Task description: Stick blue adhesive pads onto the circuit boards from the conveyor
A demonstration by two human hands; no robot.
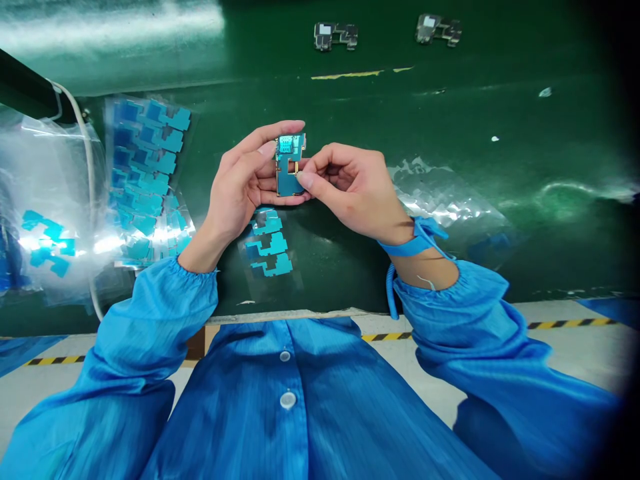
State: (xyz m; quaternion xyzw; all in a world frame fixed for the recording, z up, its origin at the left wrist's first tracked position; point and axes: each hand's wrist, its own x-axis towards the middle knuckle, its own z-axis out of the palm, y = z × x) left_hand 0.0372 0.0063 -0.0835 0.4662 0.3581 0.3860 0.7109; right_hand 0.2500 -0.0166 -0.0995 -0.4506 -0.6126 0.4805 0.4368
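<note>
left hand [240, 183]: grip clamped on the small blue L-shaped circuit board [289, 167]; index finger across its top edge, thumb on its face, other fingers behind and under it.
right hand [350, 187]: thumb and index fingertip pinched together at the board's right edge, at a small notch mid-height. Cannot tell if anything sits between the tips.
board: held upright in the air between both hands, above the dark green counter [450, 173], not touching it. Small metal-framed slot at its top.
right wrist: blue anti-static strap [415, 241], coiled blue cord [391, 290] hanging from it.
below hands: clear strip with three cyan L-shaped stickers [269, 245], flat on the counter, just under the left hand.
left of hands: larger clear sheet of the same cyan stickers [147, 170]; further left, a crumpled clear plastic bag [45, 200] with more cyan pieces inside.
right of hands: crumpled clear film [440, 200] on the counter.
far edge: two grey metal-shielded boards [336, 35], [439, 29], well apart from the hands.
</note>
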